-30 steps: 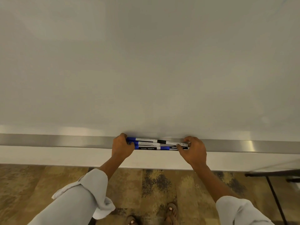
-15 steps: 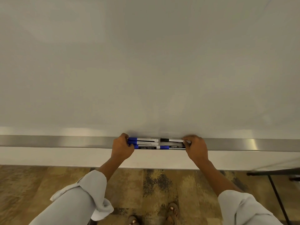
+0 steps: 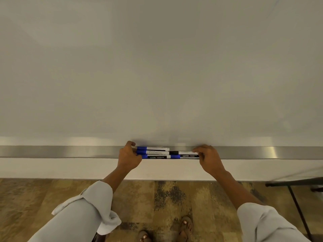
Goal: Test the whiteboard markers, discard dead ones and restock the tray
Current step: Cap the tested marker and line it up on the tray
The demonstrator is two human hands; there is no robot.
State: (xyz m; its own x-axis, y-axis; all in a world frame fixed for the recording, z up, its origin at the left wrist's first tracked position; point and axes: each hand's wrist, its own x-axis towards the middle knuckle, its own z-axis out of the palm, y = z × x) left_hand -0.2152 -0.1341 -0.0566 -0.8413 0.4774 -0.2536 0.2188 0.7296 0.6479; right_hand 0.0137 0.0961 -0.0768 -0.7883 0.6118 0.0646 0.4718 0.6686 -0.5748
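The right hand (image 3: 210, 158) has slid outward along the long brushed-metal tray (image 3: 61, 151), both hands pinching the ends of blue-capped white markers (image 3: 157, 152) lying against its front edge; restocking seems underway, next squaring the row

Patterned floor (image 3: 52, 198) (black stand (image 3: 297, 206) right).

Head view, facing down, probably near whiteboard (image 3: 157, 67)
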